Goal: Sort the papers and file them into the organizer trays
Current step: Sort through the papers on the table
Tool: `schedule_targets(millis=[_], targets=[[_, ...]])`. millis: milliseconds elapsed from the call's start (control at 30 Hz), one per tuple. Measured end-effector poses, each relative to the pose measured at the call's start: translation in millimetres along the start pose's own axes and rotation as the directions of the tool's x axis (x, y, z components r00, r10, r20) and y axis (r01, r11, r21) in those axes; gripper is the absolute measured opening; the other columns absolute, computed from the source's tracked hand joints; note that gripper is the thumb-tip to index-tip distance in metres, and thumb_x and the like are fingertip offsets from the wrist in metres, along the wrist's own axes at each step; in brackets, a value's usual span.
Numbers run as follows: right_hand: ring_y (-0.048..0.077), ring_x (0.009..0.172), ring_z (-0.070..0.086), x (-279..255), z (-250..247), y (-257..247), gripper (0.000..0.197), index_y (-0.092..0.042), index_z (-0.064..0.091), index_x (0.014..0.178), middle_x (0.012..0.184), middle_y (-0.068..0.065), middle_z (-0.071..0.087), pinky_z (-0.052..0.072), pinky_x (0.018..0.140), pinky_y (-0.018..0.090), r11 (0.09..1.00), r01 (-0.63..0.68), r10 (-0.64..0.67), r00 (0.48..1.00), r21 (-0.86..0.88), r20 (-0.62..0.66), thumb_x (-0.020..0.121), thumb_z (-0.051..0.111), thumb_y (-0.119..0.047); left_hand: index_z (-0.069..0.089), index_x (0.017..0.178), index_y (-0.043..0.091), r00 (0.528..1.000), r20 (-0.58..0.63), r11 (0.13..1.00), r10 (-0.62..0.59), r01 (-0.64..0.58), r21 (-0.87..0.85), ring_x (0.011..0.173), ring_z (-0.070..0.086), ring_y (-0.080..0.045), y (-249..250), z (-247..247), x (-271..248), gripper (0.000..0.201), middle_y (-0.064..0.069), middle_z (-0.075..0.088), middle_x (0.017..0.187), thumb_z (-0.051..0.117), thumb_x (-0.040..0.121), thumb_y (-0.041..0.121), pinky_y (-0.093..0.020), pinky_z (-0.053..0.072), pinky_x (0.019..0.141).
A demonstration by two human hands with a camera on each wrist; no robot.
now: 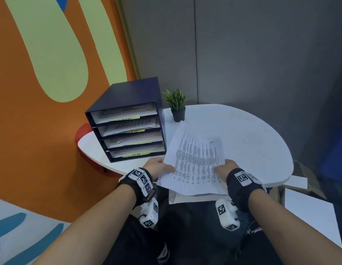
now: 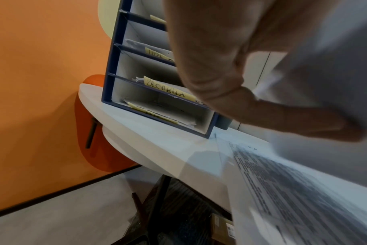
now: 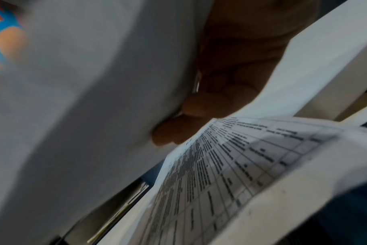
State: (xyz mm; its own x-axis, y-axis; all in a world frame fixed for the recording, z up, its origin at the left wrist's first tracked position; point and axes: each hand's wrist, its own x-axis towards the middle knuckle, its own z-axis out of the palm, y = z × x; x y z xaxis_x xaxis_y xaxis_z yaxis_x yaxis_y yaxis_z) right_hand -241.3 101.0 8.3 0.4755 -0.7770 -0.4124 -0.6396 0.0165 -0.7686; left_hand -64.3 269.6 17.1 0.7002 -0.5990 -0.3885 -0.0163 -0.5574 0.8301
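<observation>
A stack of printed papers (image 1: 197,161) with dense table text is lifted over the near edge of the white table (image 1: 252,142). My left hand (image 1: 158,167) grips the stack's left edge, its fingers (image 2: 262,116) under the sheets. My right hand (image 1: 226,167) grips the right edge, thumb on top; its fingers (image 3: 191,119) are curled under the top sheets. Another printed sheet (image 3: 230,174) lies on the table beneath. The dark blue organizer (image 1: 128,121) stands at the table's left with several trays, each holding papers and bearing a yellow label (image 2: 170,92).
A small potted plant (image 1: 177,105) stands behind the papers, right of the organizer. An orange and green wall is at the left, a grey wall behind. A white surface (image 1: 309,213) lies lower right, and my dark-clothed lap is below the table edge.
</observation>
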Motion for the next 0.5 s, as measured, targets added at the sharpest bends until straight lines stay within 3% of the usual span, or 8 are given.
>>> schedule_targets(millis=[133, 233, 300, 367, 400, 433, 500], targets=[[0.032, 0.107, 0.06, 5, 9, 0, 0.05, -0.004, 0.044, 0.14, 0.127, 0.016, 0.058, 0.05, 0.094, 0.036, 0.998, 0.029, -0.025, 0.998, -0.064, 0.057, 0.09, 0.05, -0.013, 0.058, 0.095, 0.013, 0.999, -0.053, 0.987, -0.001, 0.009, 0.159, 0.088, 0.058, -0.022, -3, -6, 2, 0.014, -0.004, 0.062, 0.095, 0.062, 0.091, 0.026, -0.03, 0.049, 0.079], [0.031, 0.116, 0.055, -6, 10, -3, 0.055, -0.004, 0.037, 0.144, 0.134, 0.015, 0.052, 0.043, 0.095, 0.027, 0.994, 0.043, -0.03, 0.992, -0.102, 0.125, 0.092, 0.052, -0.013, 0.061, 0.094, 0.004, 0.997, -0.052, 0.967, -0.056, 0.067, 0.245, 0.089, 0.062, -0.025, -19, -18, 3, 0.013, -0.012, 0.065, 0.102, 0.057, 0.093, 0.016, -0.028, 0.049, 0.072], [0.031, 0.116, 0.054, -15, 13, -4, 0.053, -0.003, 0.041, 0.14, 0.136, 0.015, 0.052, 0.044, 0.092, 0.03, 0.991, 0.087, -0.068, 0.983, -0.101, 0.172, 0.092, 0.057, -0.018, 0.064, 0.106, -0.001, 0.997, -0.021, 0.943, -0.078, 0.081, 0.323, 0.096, 0.06, -0.025, -37, -31, -2, 0.019, -0.017, 0.063, 0.113, 0.053, 0.096, 0.011, -0.023, 0.049, 0.067], [0.028, 0.095, 0.065, -26, 23, -5, 0.032, -0.003, 0.059, 0.119, 0.113, 0.013, 0.066, 0.056, 0.078, 0.034, 0.984, 0.162, -0.142, 0.964, -0.074, 0.227, 0.093, 0.058, -0.021, 0.061, 0.121, -0.006, 0.997, -0.024, 0.946, -0.072, 0.076, 0.316, 0.11, 0.061, -0.031, -56, -48, -9, 0.029, -0.021, 0.061, 0.126, 0.051, 0.097, 0.007, -0.032, 0.053, 0.087], [0.025, 0.083, 0.067, -32, 29, -6, 0.022, -0.005, 0.063, 0.109, 0.098, 0.01, 0.069, 0.058, 0.066, 0.033, 0.981, 0.193, -0.18, 0.951, -0.03, 0.251, 0.094, 0.057, -0.019, 0.063, 0.119, -0.005, 0.998, -0.025, 0.953, -0.066, 0.07, 0.294, 0.112, 0.062, -0.036, -64, -58, -11, 0.028, -0.021, 0.063, 0.125, 0.051, 0.097, 0.006, -0.038, 0.051, 0.094], [0.023, 0.074, 0.067, -38, 38, -9, 0.014, -0.009, 0.063, 0.102, 0.089, 0.007, 0.069, 0.056, 0.054, 0.029, 0.979, 0.201, -0.2, 0.941, 0.024, 0.272, 0.095, 0.055, -0.017, 0.066, 0.115, -0.003, 0.998, -0.035, 0.962, -0.058, 0.066, 0.266, 0.109, 0.064, -0.038, -71, -70, -10, 0.025, -0.022, 0.066, 0.12, 0.052, 0.096, 0.006, -0.041, 0.051, 0.095], [0.025, 0.073, 0.068, -48, 56, -18, 0.011, -0.016, 0.062, 0.099, 0.088, 0.007, 0.07, 0.057, 0.052, 0.032, 0.974, 0.203, -0.226, 0.925, 0.104, 0.307, 0.096, 0.052, -0.014, 0.069, 0.11, -0.001, 0.995, -0.079, 0.977, -0.06, 0.075, 0.199, 0.1, 0.067, -0.036, -84, -94, -8, 0.022, -0.018, 0.07, 0.11, 0.054, 0.095, 0.004, -0.04, 0.053, 0.086]])
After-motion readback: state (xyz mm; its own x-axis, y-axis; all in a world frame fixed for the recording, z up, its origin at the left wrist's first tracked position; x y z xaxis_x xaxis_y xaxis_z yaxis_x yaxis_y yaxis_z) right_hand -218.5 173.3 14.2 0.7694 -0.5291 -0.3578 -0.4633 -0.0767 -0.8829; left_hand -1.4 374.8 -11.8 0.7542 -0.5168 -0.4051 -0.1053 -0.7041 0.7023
